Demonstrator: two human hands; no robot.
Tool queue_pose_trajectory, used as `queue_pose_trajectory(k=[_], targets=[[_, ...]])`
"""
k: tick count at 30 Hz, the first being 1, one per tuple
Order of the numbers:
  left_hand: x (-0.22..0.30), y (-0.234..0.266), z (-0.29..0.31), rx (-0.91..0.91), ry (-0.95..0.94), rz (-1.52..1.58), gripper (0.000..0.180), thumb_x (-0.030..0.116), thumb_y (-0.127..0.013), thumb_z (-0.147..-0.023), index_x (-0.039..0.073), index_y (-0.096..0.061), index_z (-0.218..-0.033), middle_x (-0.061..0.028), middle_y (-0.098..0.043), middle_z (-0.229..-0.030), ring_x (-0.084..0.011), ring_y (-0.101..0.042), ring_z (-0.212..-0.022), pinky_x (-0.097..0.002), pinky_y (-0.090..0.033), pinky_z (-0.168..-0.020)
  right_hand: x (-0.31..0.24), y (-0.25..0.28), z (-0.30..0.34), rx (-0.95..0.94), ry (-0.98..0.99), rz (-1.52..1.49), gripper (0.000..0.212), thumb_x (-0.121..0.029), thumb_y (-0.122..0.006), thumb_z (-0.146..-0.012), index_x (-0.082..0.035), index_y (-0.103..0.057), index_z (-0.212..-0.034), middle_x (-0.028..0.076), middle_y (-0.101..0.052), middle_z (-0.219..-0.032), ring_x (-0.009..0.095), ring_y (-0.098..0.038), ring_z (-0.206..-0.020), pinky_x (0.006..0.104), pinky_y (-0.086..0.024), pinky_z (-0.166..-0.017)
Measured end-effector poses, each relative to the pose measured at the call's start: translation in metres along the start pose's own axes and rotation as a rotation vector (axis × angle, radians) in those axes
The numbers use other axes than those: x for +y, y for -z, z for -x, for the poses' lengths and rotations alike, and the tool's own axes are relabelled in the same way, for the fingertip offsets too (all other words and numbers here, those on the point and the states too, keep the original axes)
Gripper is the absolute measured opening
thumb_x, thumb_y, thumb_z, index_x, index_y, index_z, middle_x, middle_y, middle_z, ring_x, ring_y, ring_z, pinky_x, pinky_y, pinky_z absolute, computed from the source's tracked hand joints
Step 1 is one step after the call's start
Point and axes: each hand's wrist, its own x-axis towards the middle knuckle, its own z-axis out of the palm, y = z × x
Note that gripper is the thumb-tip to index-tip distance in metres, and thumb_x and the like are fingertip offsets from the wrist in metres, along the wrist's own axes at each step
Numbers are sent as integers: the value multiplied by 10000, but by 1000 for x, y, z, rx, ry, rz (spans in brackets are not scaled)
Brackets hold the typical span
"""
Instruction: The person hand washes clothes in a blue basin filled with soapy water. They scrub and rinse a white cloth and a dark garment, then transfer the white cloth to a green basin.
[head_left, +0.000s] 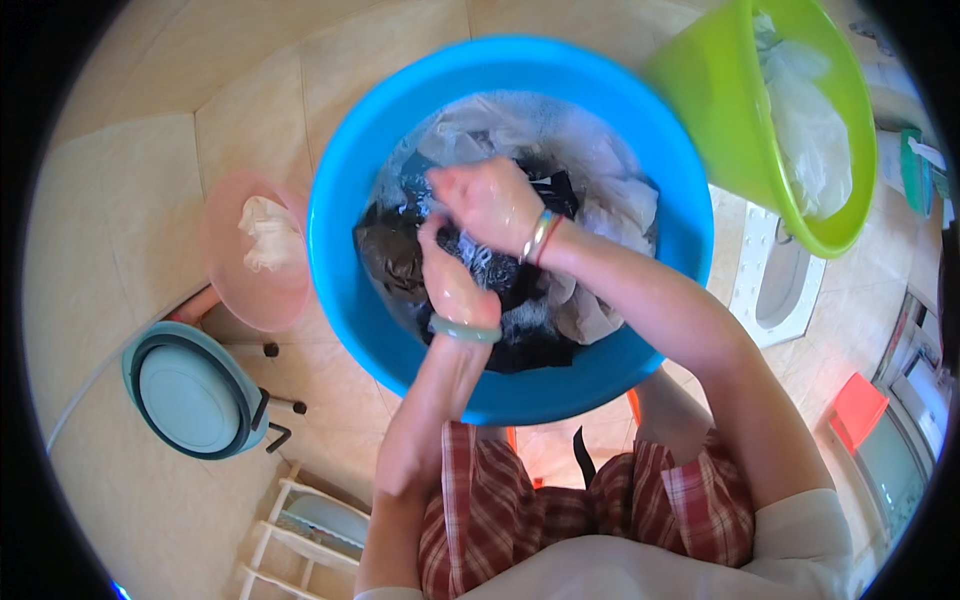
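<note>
Both my hands are inside a large round blue basin [340, 250] holding water and wet clothes. My left hand [455, 285], with a pale green bangle at the wrist, is closed on a soaked black garment [515, 285]. Over the same black cloth, my right hand [490, 205] is curled into a grip just above the left, its fingertips slightly blurred. It wears a silver bangle and a red cord. White, sudsy fabric [600, 170] lies along the far and right sides of the water. A dark brown cloth [390, 255] floats left of my hands.
A tall lime-green tub [715, 110] with white cloth stands at far right, beside a white squat toilet [785, 275]. To the left are a pink basin [235, 290] holding pale cloth and a grey-blue folding basin [190, 395]. A wooden rack [275, 545] stands near left.
</note>
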Motion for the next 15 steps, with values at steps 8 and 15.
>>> queue_pose_trajectory(k=[8, 15], targets=[[17, 28, -26, -161, -234, -239, 255, 329, -504, -978, 97, -584, -1048, -20, -589, -998, -166, -574, -972, -331, -485, -861, -63, -14, 50, -10, 378, 235, 138, -227, -615, -863, -102, -577, -819, 77, -539, -806, 254, -594, -604, 335, -504, -489], [-9, 16, -14, 1, 79, -39, 246, 308, -503, -943, 121, -612, -1060, -54, -674, -1069, -209, -642, -969, -382, -510, -864, 27, -16, 8, 33, -40, 146, 215, -228, -558, -930, -74, -598, -786, 159, -572, -598, 372, -618, -622, 469, -493, -514]])
